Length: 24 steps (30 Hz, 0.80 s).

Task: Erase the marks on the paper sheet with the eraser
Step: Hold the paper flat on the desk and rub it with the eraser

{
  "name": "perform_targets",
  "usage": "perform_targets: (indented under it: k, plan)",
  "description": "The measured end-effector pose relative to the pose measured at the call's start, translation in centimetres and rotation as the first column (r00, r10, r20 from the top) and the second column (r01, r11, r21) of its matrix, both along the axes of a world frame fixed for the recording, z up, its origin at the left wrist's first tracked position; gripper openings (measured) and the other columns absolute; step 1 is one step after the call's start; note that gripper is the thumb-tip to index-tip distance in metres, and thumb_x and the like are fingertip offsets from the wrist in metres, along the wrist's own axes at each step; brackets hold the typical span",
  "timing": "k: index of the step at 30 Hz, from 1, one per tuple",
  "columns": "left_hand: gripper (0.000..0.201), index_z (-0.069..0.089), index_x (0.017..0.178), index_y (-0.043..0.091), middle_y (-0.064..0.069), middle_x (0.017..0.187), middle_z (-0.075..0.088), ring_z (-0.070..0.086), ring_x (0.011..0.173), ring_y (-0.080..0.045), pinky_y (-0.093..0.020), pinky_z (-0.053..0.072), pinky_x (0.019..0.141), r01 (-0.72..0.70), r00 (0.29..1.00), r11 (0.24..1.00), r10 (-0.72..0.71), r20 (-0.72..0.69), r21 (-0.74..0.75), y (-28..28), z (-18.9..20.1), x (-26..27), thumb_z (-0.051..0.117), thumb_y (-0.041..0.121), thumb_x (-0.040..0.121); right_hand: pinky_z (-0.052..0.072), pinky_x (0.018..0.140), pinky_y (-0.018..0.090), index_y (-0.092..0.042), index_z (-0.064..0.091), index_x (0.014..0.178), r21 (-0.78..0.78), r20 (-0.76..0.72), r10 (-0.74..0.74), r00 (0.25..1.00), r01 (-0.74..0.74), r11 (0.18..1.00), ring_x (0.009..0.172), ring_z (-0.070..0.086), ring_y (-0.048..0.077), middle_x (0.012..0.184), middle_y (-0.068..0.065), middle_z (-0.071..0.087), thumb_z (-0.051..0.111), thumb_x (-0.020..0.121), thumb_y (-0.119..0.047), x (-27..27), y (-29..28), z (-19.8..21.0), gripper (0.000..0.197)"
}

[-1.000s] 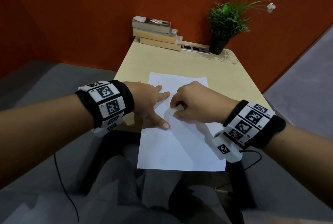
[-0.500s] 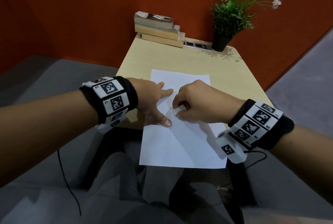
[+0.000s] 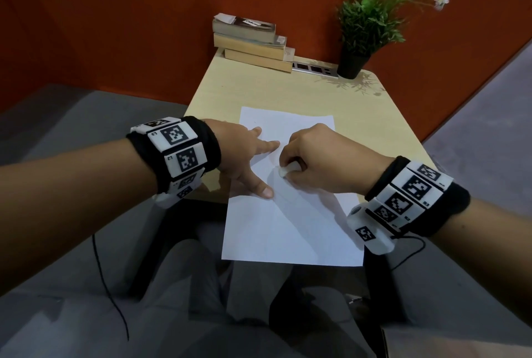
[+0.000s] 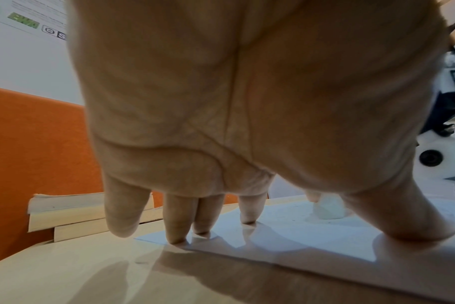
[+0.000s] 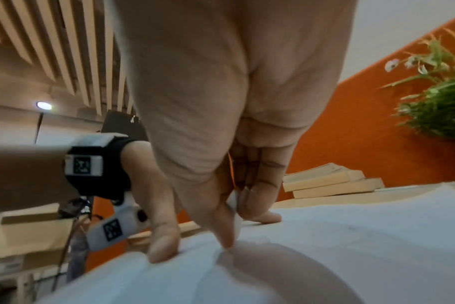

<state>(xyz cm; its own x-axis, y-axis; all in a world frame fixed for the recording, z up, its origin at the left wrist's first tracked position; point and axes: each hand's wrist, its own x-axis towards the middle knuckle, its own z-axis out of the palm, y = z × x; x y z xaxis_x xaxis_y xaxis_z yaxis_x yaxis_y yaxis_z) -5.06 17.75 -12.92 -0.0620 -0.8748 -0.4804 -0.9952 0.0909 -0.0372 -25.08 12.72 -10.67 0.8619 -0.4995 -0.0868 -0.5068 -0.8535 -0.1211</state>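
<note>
On the desk [image 3: 374, 116], right hand [image 3: 322, 162] half-hides eraser [image 3: 285, 171].

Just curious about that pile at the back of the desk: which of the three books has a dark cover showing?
The top book of the stack; its dark cover with a white label faces up. Of the two books beneath it, only tan page edges show.

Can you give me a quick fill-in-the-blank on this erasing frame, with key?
1. The eraser is pinched by the fingers of the ____ hand.
2. The left hand presses spread fingers on the ____, holding it flat.
3. At the desk's far edge, the books sit in a stack of ____.
4. Beside the books stands a potted ____.

Missing words: right; paper sheet; three; plant
</note>
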Motion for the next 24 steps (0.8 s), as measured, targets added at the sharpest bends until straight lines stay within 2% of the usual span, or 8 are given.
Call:
perform_targets:
  k: [3,7,10,13,15,18,20,24]
  plan:
    - [0.144,-0.011,0.161,0.049,-0.002,0.174,-0.011,0.019,0.158,-0.033,-0.055,0.032,0.12,-0.005,1.0,1.0,0.005,-0.003,0.001,0.1,0.1,-0.1,0.036,0.109,0.038,0.057,0.072,0.037,-0.024,0.08,0.103,0.03,-0.021,0.039,0.999,-0.038,0.999,0.079,0.06,0.011,0.089,-0.006,0.07,0.072,0.089,-0.028,-0.1,0.4,0.2,0.018]
    - [0.143,-0.012,0.161,0.047,-0.002,0.174,-0.012,0.019,0.158,-0.033,-0.054,0.032,0.12,-0.001,1.0,1.0,0.001,0.005,0.007,0.1,0.4,-0.2,0.037,0.108,0.041,0.059,0.074,0.043,-0.024,0.08,0.1,-0.012,-0.002,-0.034,0.999,0.034,0.999,0.081,0.059,0.012,0.09,-0.006,0.069,0.069,0.089,-0.029,-0.3,0.0,0.2,0.016]
    - [0.142,-0.011,0.161,0.047,-0.002,0.174,-0.012,0.018,0.158,-0.033,-0.054,0.032,0.12,-0.003,1.0,1.0,0.003,0.008,0.005,0.3,0.3,-0.2,0.038,0.107,0.042,0.057,0.07,0.043,-0.022,0.079,0.096,-0.006,-0.014,0.02,1.0,-0.02,1.0,0.079,0.058,0.015,0.087,-0.003,0.066,0.068,0.088,-0.026,-0.4,0.9,0.0,0.014]
    - [0.146,-0.012,0.161,0.048,-0.002,0.174,-0.011,0.019,0.158,-0.032,-0.055,0.032,0.12,0.003,1.0,1.0,-0.003,0.004,0.008,0.1,0.2,-0.1,0.036,0.111,0.038,0.058,0.07,0.042,-0.024,0.079,0.098,0.008,-0.027,-0.013,1.0,0.013,1.0,0.078,0.059,0.011,0.086,-0.006,0.068,0.068,0.088,-0.029,-0.6,0.7,0.4,0.015]
    - [0.148,-0.013,0.16,0.049,-0.001,0.174,-0.011,0.02,0.158,-0.031,-0.054,0.033,0.119,0.002,1.0,1.0,-0.002,0.01,0.012,0.1,0.3,-0.1,0.033,0.113,0.035,0.06,0.071,0.045,-0.025,0.079,0.096,-0.02,-0.028,-0.065,0.998,0.064,0.998,0.079,0.059,0.013,0.086,-0.006,0.067,0.066,0.088,-0.028,-0.6,0.3,0.4,0.015]
    - [0.14,-0.012,0.161,0.048,0.0,0.174,-0.012,0.02,0.158,-0.03,-0.053,0.032,0.12,-0.013,1.0,1.0,0.013,0.015,0.01,0.1,0.3,-0.2,0.041,0.108,0.045,0.058,0.071,0.045,-0.023,0.077,0.095,-0.071,-0.063,-0.017,0.998,0.012,0.997,0.08,0.057,0.021,0.086,-0.001,0.064,0.064,0.087,-0.025,-0.5,1.0,0.0,0.015]
    - [0.138,-0.011,0.162,0.048,-0.001,0.174,-0.011,0.019,0.158,-0.03,-0.053,0.031,0.121,-0.012,1.0,1.0,0.012,0.016,0.006,0.2,0.2,-0.2,0.043,0.106,0.049,0.057,0.071,0.044,-0.023,0.077,0.095,-0.051,-0.073,0.015,0.997,-0.019,0.999,0.08,0.058,0.022,0.086,-0.001,0.065,0.064,0.088,-0.026,-0.6,1.5,0.0,0.015]
    - [0.138,-0.012,0.161,0.048,-0.001,0.174,-0.011,0.018,0.158,-0.03,-0.055,0.03,0.121,-0.014,1.0,1.0,0.013,0.022,0.014,0.1,0.4,-0.2,0.042,0.106,0.048,0.059,0.071,0.046,-0.023,0.077,0.095,-0.051,-0.07,-0.062,0.996,0.058,0.997,0.077,0.057,0.02,0.084,-0.005,0.062,0.065,0.088,-0.026,-0.9,0.5,0.5,0.014]
